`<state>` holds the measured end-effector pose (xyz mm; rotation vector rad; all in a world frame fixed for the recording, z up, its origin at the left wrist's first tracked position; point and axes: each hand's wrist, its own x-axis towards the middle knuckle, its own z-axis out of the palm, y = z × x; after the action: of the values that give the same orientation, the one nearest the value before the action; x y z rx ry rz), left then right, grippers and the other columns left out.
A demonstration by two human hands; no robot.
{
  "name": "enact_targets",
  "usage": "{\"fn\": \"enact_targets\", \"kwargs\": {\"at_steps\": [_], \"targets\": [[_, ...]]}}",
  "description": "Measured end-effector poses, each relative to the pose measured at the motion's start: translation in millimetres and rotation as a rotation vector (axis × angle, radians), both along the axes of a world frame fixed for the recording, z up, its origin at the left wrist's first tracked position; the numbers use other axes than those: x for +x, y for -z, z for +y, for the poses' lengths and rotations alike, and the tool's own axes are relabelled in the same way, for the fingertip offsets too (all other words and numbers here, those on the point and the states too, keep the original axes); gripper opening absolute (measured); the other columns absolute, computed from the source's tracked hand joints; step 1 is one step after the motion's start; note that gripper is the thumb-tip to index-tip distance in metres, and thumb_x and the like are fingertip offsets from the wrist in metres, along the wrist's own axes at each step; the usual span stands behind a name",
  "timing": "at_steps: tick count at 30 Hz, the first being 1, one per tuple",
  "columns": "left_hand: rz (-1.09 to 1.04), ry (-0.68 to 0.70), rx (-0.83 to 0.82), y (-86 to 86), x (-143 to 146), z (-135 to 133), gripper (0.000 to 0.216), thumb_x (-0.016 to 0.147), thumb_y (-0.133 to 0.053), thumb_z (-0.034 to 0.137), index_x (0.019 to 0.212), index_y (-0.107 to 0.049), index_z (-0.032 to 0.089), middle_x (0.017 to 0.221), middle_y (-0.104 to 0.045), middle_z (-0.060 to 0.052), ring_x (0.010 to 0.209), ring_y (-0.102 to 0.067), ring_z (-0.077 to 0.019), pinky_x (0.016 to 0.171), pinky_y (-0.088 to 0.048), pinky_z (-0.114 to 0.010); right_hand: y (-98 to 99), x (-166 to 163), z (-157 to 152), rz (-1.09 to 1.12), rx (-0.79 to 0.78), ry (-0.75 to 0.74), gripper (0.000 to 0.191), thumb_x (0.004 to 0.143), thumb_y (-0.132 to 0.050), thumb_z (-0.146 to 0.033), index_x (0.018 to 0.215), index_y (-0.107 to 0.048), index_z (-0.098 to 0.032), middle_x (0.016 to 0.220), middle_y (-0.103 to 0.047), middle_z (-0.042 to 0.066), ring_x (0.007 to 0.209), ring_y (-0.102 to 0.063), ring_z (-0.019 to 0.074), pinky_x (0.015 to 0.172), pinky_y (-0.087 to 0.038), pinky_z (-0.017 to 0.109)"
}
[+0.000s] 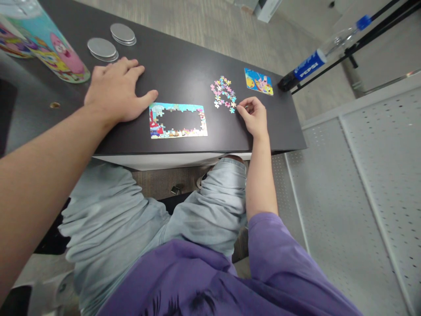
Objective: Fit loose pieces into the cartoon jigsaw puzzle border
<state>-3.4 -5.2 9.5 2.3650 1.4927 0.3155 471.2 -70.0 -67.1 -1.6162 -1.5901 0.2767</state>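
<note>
My right hand (254, 117) curls its fingertips over the near edge of the loose puzzle pieces (223, 92), hiding whether one is pinched, while the cartoon tube (49, 46) is cut off by the top-left edge and the puzzle frame (178, 120) prints too small to read.

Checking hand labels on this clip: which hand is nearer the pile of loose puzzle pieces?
Right. The right hand pinches at the pile of loose puzzle pieces from its near edge; the left hand lies flat on the table, beyond the puzzle frame.
</note>
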Motion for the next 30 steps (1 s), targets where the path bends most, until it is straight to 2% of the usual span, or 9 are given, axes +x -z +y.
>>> {"fn": "enact_targets", "kwargs": {"at_steps": [5,9,12,16,21,26,30], "targets": [[0.014,0.000,0.001,-2.3,0.4,-2.3,0.126,0.103,-0.023,0.085,0.194,-0.042,-0.001,0.208,-0.035,-0.027,0.195,-0.030,-0.0448,0.155,-0.024,-0.075,-7.3,-2.1,-1.6,-0.071,-0.026,0.014,0.024,0.099,-0.096,-0.040,0.118,-0.087,-0.029,0.120,-0.077,0.007,0.091,-0.065,0.0221,0.104,-0.068,0.048],[0.028,-0.015,-0.013,-2.3,1.1,-1.3,0.126,0.104,-0.019,0.086,0.194,-0.042,0.001,0.209,-0.033,-0.024,0.195,-0.029,-0.0420,0.157,-0.022,-0.070,-11.1,-6.1,-3.4,-0.101,-0.052,-0.006,0.023,0.104,-0.092,-0.043,0.122,-0.091,-0.029,0.118,-0.073,0.007,0.100,-0.070,0.0252,0.109,-0.068,0.050],[0.012,-0.026,-0.044,-2.1,0.4,0.4,0.136,0.098,-0.018,0.098,0.196,-0.040,0.006,0.212,-0.030,-0.018,0.196,-0.025,-0.0399,0.159,-0.018,-0.067,-12.9,-8.5,-4.6,-0.106,-0.055,-0.015,0.023,0.106,-0.093,-0.049,0.114,-0.090,-0.028,0.114,-0.072,0.006,0.100,-0.069,0.0250,0.112,-0.068,0.051],[-0.004,-0.009,-0.057,-3.0,-1.8,0.9,0.142,0.093,-0.022,0.101,0.197,-0.039,0.006,0.212,-0.029,-0.019,0.197,-0.024,-0.0396,0.159,-0.019,-0.070,-15.1,-11.1,-5.2,-0.092,-0.049,-0.024,0.026,0.105,-0.094,-0.054,0.110,-0.089,-0.029,0.112,-0.073,0.005,0.090,-0.063,0.0231,0.109,-0.069,0.052],[0.004,-0.013,-0.033,-3.2,-1.6,-0.7,0.137,0.096,-0.021,0.097,0.196,-0.041,0.006,0.211,-0.032,-0.020,0.197,-0.025,-0.0382,0.159,-0.020,-0.070,-17.9,-16.1,-5.5,-0.068,-0.056,-0.048,0.033,0.102,-0.098,-0.061,0.116,-0.092,-0.032,0.112,-0.072,0.005,0.097,-0.068,0.0247,0.105,-0.070,0.049],[-0.044,0.003,-0.032,-3.7,-1.4,-1.4,0.142,0.095,-0.025,0.099,0.193,-0.043,-0.001,0.208,-0.035,-0.024,0.194,-0.031,-0.0459,0.158,-0.021,-0.074,-20.8,-17.7,-6.6,-0.046,-0.066,-0.067,0.031,0.098,-0.102,-0.059,0.105,-0.091,-0.031,0.107,-0.073,0.004,0.092,-0.064,0.0232,0.105,-0.069,0.050],[-0.028,-0.006,-0.042,-5.8,-1.6,-2.4,0.143,0.093,-0.025,0.100,0.195,-0.041,0.002,0.210,-0.033,-0.021,0.195,-0.029,-0.0426,0.158,-0.020,-0.071,-20.3,-17.0,-8.7,-0.006,-0.047,-0.070,0.035,0.093,-0.104,-0.059,0.100,-0.087,-0.030,0.106,-0.076,0.003,0.085,-0.056,0.0204,0.102,-0.066,0.048]]}}
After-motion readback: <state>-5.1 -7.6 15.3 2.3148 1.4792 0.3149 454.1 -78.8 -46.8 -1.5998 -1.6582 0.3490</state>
